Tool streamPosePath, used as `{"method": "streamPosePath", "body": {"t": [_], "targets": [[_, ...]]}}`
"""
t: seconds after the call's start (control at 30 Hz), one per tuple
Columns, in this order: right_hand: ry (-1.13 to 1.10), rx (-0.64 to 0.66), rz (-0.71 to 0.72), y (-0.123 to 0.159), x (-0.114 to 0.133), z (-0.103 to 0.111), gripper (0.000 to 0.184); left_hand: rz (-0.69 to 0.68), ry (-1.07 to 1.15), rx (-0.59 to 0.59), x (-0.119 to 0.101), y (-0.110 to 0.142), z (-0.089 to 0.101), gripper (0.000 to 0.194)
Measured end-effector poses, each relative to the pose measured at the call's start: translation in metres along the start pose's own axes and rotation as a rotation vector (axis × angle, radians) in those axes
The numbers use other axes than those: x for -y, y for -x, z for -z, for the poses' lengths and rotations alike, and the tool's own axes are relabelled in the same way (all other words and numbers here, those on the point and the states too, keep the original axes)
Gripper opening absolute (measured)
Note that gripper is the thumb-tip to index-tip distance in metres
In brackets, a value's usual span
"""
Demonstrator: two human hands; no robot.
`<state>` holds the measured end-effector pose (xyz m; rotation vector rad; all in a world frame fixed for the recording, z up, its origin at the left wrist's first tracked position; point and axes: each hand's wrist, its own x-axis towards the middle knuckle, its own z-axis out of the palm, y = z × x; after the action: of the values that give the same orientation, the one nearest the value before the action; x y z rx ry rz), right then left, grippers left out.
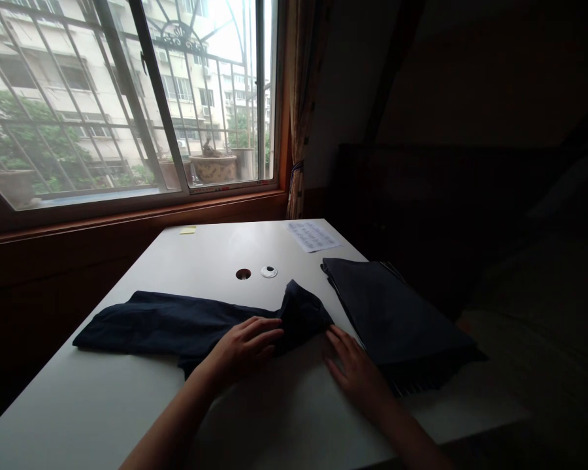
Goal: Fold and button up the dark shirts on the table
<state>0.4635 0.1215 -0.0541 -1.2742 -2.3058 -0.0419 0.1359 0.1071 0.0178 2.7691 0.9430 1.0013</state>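
Note:
A dark navy piece of clothing [161,323] lies stretched across the white table, with a long narrow part to the left and a bunched, raised end at the right. I cannot tell its exact kind. My left hand [242,346] rests on the middle of the cloth, fingers stretched out toward the bunched end. At that end's right edge, my right hand [355,369] touches the fabric with its fingertips, the thumb apart from the fingers. Right of my right hand lies a folded dark cloth [396,313] with a fringed near edge.
The white table [142,418] stands before a barred window [186,98]. A round cable hole [244,274] and a round white cover [269,271] are mid-table. Farther back are a yellow sticky note [187,230] and a printed sheet [314,236]. The right side is very dark.

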Motion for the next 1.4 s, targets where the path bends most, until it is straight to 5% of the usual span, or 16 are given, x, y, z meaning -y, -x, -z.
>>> {"method": "streamPosePath", "body": {"t": [0.1, 0.23, 0.37, 0.53, 0.8, 1.03, 1.23, 1.4], "targets": [[-0.069, -0.053, 0.022, -0.007, 0.005, 0.009, 0.06, 0.176, 0.005, 0.006, 0.017, 0.009, 0.022, 0.03], [-0.146, -0.141, 0.003, -0.03, 0.012, 0.021, 0.067, 0.359, 0.065, 0.19, 0.029, 0.023, 0.044, 0.024], [-0.178, -0.06, 0.02, -0.063, 0.015, 0.021, 0.068, 0.362, 0.056, 0.309, 0.021, 0.038, 0.043, 0.046], [-0.202, 0.111, -0.02, -0.088, 0.012, 0.012, 0.04, 0.359, -0.162, 0.261, 0.02, 0.074, 0.041, 0.077], [-0.41, -0.081, -0.198, -0.086, -0.009, 0.031, 0.037, 0.482, -0.282, 0.105, 0.037, 0.112, 0.067, 0.026], [-0.445, -0.347, -0.262, -0.085, -0.027, 0.064, 0.038, 0.566, -0.189, -0.16, 0.024, 0.08, 0.089, 0.025], [-0.529, -0.663, -0.384, -0.099, -0.019, 0.105, 0.043, 0.513, -0.191, -0.244, -0.015, 0.025, 0.136, 0.022], [-0.498, -0.799, -0.381, -0.129, -0.014, 0.13, 0.045, 0.617, -0.222, -0.329, -0.032, -0.012, 0.159, 0.03]]}}
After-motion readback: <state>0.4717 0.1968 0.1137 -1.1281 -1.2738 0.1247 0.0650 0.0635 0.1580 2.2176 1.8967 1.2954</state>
